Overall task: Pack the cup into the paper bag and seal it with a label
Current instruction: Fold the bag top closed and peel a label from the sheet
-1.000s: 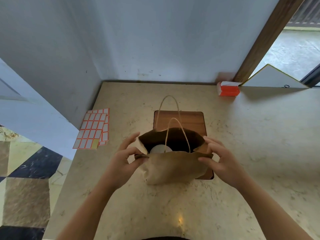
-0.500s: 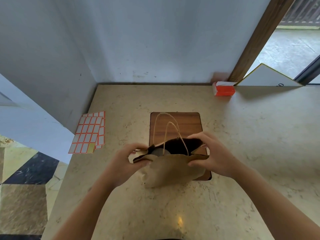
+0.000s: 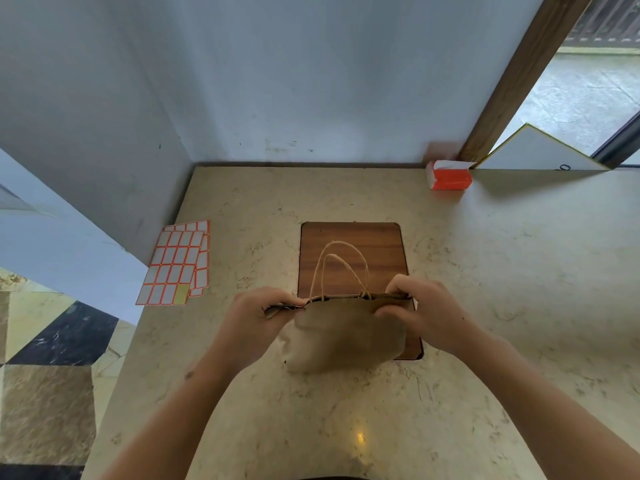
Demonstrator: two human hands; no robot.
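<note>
A brown paper bag [image 3: 343, 336] stands on the wooden board [image 3: 349, 247] in the middle of the counter. Its mouth is pressed flat into a thin line, and two twine handles [image 3: 341, 268] stick up from it. My left hand [image 3: 258, 315] pinches the left end of the closed top edge. My right hand [image 3: 420, 310] pinches the right end. The cup is hidden inside the bag. Sheets of white labels with orange borders [image 3: 178, 263] lie at the counter's left edge, apart from both hands.
An orange and white box [image 3: 448, 176] sits at the back of the counter by a wooden door frame [image 3: 519, 77]. A white board [image 3: 540, 150] leans behind it. Walls close the back and left. The counter [image 3: 502, 271] drops off to a tiled floor on the left.
The bag's mouth was open with the cup showing inside. Both hands have drawn the two sides together, so the top is flat and the cup is out of sight.
</note>
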